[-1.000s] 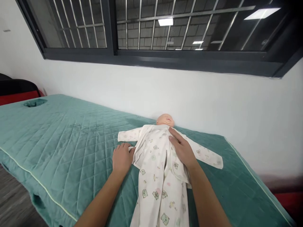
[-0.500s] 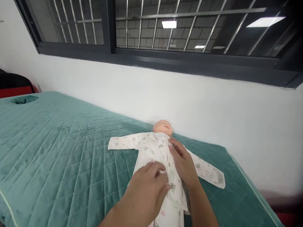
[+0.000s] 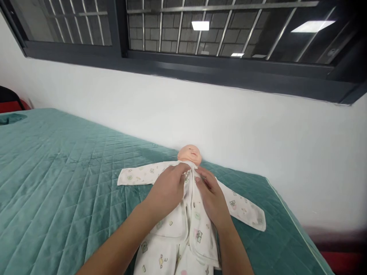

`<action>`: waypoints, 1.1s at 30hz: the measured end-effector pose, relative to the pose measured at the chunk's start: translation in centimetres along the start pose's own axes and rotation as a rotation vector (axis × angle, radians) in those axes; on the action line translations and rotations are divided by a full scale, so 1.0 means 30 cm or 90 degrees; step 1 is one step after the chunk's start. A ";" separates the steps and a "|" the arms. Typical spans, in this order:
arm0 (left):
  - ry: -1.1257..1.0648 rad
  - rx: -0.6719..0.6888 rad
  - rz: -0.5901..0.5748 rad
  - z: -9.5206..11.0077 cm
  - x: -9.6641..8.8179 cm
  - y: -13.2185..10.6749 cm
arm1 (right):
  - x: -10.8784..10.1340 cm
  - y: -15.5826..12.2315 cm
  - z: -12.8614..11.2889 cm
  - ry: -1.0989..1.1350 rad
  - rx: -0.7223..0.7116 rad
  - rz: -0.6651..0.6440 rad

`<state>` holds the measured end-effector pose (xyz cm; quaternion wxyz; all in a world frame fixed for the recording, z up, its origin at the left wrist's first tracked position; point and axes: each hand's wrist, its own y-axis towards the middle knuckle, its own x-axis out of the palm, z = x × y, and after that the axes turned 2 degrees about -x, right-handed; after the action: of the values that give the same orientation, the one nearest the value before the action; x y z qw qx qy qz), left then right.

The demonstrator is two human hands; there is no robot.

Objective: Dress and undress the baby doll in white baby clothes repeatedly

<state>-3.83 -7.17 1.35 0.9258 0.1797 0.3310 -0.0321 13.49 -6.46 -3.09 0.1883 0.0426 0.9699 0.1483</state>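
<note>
A baby doll (image 3: 189, 154) lies on its back, its bald head toward the wall. It wears a white printed baby jacket (image 3: 197, 217) and matching trousers (image 3: 160, 256). Both sleeves stretch out sideways, the left one (image 3: 136, 175) flat on the cover. My left hand (image 3: 170, 187) pinches the jacket's left front edge just below the neck. Opposite it, my right hand (image 3: 210, 194) has its fingertips closed on the right front edge near the collar. Between the hands the two front edges run side by side, with a narrow gap lower down.
A green quilted cover (image 3: 71, 172) spreads over the bed, with a face hole (image 3: 13, 118) at the far left. Behind stands a white wall (image 3: 258, 133) under a dark-framed barred window (image 3: 215, 65). Something red and black (image 3: 10, 101) sits at the left edge.
My left hand has moved up from the doll's belly to the jacket's collar and taken hold of its edge. My right hand stays near the collar. The view has shifted slightly right.
</note>
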 end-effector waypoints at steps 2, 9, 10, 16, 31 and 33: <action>-0.079 -0.009 -0.014 0.009 0.001 0.046 | 0.000 -0.001 0.000 -0.003 0.006 -0.002; 0.079 -0.083 0.153 -0.092 0.035 0.164 | 0.016 -0.001 -0.011 -0.065 0.027 0.005; 0.076 -0.086 0.134 -0.106 0.046 0.164 | 0.020 -0.001 -0.012 -0.069 0.029 0.004; 0.067 -0.045 0.032 -0.122 0.084 0.150 | 0.031 0.006 -0.006 -0.087 0.040 0.008; -0.063 -0.012 0.057 -0.101 0.105 0.170 | 0.067 0.090 -0.054 -0.021 0.044 0.104; -0.129 -0.017 0.071 -0.094 0.108 0.170 | 0.061 0.093 -0.035 0.029 0.042 0.107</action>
<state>-2.07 -1.21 -1.10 0.9571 0.1815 0.2256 0.0055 11.46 -3.82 -1.95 0.1517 0.1266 0.9713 0.1321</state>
